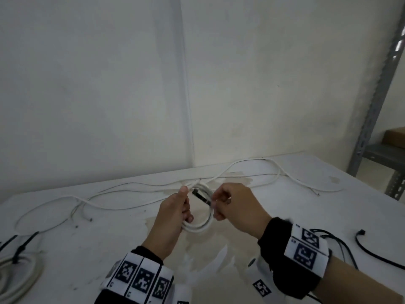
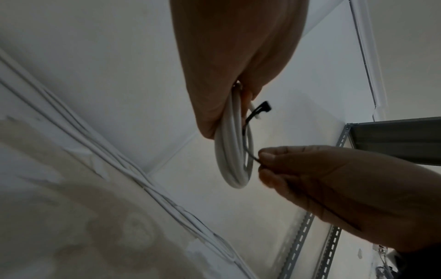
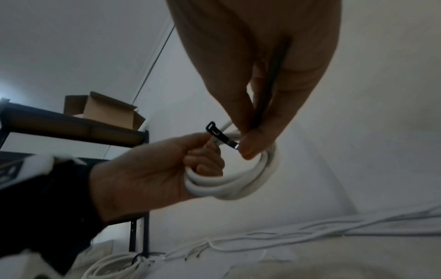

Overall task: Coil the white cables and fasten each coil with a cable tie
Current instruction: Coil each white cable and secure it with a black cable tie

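Note:
A small coil of white cable (image 1: pixel 200 227) hangs above the table, and my left hand (image 1: pixel 186 205) grips its left side with curled fingers. A black cable tie (image 1: pixel 199 195) crosses the top of the coil. My right hand (image 1: pixel 215 207) pinches the strap of the tie between thumb and forefinger, right beside the coil. In the left wrist view the tie (image 2: pixel 248 130) curves along the coil (image 2: pixel 232 151), its head sticking up free. The right wrist view shows the tie's head (image 3: pixel 211 128) above the left hand's fingers (image 3: pixel 205 166), and the coil (image 3: pixel 229 188) below.
Loose white cables (image 1: pixel 122 185) trail across the white table (image 1: pixel 87 260) behind my hands. A tied white coil (image 1: pixel 19 273) lies front left with black ties (image 1: pixel 26 240) near it. Another black tie (image 1: pixel 372 251) lies right. A metal shelf (image 1: pixel 372 110) stands far right.

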`<state>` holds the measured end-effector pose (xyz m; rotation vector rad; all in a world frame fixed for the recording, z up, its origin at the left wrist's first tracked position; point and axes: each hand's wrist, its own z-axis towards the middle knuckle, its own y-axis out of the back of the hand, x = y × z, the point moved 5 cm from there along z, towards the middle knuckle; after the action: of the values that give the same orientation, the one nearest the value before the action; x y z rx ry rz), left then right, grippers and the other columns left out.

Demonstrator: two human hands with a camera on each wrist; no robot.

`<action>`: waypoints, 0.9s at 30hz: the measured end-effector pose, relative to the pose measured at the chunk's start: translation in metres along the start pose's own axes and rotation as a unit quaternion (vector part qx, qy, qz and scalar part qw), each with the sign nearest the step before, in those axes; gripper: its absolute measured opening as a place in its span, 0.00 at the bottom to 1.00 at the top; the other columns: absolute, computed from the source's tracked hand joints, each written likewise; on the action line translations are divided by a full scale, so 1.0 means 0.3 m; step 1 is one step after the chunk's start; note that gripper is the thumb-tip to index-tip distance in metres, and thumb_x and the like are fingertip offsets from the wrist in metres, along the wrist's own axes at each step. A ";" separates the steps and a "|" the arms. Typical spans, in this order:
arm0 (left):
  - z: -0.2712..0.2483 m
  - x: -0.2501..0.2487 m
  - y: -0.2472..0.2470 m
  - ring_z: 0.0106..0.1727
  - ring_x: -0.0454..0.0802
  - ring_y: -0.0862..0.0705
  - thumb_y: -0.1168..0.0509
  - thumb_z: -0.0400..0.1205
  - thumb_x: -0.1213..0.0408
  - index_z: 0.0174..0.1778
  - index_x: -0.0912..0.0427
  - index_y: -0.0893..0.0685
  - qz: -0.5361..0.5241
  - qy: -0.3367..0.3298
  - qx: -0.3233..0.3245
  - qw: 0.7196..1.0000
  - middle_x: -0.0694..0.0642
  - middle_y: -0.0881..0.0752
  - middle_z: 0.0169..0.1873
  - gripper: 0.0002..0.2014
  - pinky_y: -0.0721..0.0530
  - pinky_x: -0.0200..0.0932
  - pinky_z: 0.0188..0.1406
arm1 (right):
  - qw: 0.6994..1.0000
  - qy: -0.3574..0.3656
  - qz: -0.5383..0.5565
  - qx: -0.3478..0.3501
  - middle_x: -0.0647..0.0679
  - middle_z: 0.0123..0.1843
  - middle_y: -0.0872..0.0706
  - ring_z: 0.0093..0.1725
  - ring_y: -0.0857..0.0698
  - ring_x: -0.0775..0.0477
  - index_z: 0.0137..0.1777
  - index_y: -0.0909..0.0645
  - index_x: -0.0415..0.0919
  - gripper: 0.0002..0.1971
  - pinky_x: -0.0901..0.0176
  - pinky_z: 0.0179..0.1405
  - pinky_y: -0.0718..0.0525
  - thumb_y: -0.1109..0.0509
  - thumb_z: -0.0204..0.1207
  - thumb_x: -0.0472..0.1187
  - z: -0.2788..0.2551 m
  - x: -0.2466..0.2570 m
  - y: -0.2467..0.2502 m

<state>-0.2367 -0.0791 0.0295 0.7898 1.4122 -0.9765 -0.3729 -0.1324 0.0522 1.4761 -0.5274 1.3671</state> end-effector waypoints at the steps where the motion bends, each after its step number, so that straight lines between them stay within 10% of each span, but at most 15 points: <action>1: -0.002 -0.002 0.021 0.17 0.40 0.37 0.45 0.85 0.55 0.31 0.58 0.32 0.007 -0.004 -0.004 1.000 0.44 0.37 0.17 0.17 0.32 0.44 0.31 | 1.000 -0.015 -0.016 0.007 0.44 0.28 0.20 0.19 0.19 0.57 0.36 0.25 0.39 0.09 0.62 0.27 0.15 0.34 0.73 0.26 0.001 -0.008 -0.031; 9: -0.029 -0.016 0.142 0.19 0.38 0.31 0.44 0.84 0.54 0.32 0.61 0.29 0.091 -0.046 -0.025 0.994 0.43 0.31 0.16 0.17 0.29 0.42 0.32 | 0.999 -0.042 -0.004 0.003 0.35 0.42 0.17 0.21 0.18 0.48 0.40 0.35 0.45 0.13 0.62 0.20 0.22 0.33 0.69 0.30 0.031 0.035 -0.169; 27: -0.020 -0.032 0.179 0.22 0.40 0.34 0.43 0.84 0.58 0.43 0.55 0.18 0.034 -0.070 -0.007 0.997 0.46 0.34 0.21 0.10 0.29 0.38 0.26 | 0.975 0.010 0.215 0.052 0.43 0.29 0.21 0.20 0.18 0.53 0.41 0.24 0.36 0.06 0.64 0.23 0.17 0.33 0.75 0.25 0.002 0.079 -0.212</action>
<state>-0.1900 -0.0505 0.0327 0.7414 1.2621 -0.9497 -0.3129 -0.1009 0.0506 1.4831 -0.8074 1.7644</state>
